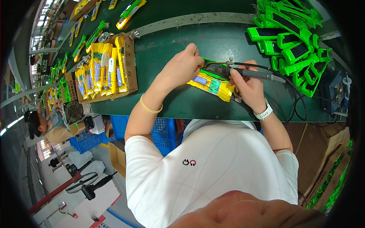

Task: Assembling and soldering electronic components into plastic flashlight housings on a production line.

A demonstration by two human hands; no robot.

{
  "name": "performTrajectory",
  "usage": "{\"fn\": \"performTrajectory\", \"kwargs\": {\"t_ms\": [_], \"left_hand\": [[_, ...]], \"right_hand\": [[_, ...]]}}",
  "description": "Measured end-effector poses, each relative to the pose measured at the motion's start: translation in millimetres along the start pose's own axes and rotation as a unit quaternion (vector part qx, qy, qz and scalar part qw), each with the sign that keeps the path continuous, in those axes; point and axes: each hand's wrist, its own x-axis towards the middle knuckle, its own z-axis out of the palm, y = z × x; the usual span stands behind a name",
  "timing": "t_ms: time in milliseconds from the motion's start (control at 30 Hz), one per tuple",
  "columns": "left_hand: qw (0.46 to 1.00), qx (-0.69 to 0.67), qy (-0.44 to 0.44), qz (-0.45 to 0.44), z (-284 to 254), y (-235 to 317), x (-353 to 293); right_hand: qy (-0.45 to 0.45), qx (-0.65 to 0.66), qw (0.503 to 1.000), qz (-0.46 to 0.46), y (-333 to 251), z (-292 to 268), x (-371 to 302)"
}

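My right hand (248, 84) is closed around a soldering iron (260, 74) with a grey and black handle and a thin tube fixed along it. The iron points left over a yellow plastic housing (224, 91), which lies on the green bench. Inside that housing sit a green circuit board (214, 86) and a blue-purple cylindrical battery (200, 79). Beside the iron's front end, my left hand (185, 64) has its fingers pinched together; what they hold is hidden. A green part (209, 60) shows partly behind the left fingers and the iron.
On the left stands a cardboard box (131, 62) packed with yellow housings. Green shells (289, 49) with dark panels are piled at the right, near a blue soldering station (331, 91). A black cable (302, 102) loops over the bench edge. Another person (57, 129) sits far left.
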Motion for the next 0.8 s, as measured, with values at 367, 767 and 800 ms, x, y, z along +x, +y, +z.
{"fn": "performTrajectory", "kwargs": {"t_ms": [367,767,800], "left_hand": [[1.000,0.027,-0.003,0.003,-1,5,-3],[0.999,0.036,-0.009,-0.005,-8,16,-1],[0.999,0.040,-0.010,-0.014,-8,16,-1]], "right_hand": [[0.297,0.073,0.911,-0.277,-54,-95,-26],[0.114,-0.168,0.969,-0.144,-103,-149,55],[0.095,-0.179,0.970,-0.134,-101,-144,60]]}}
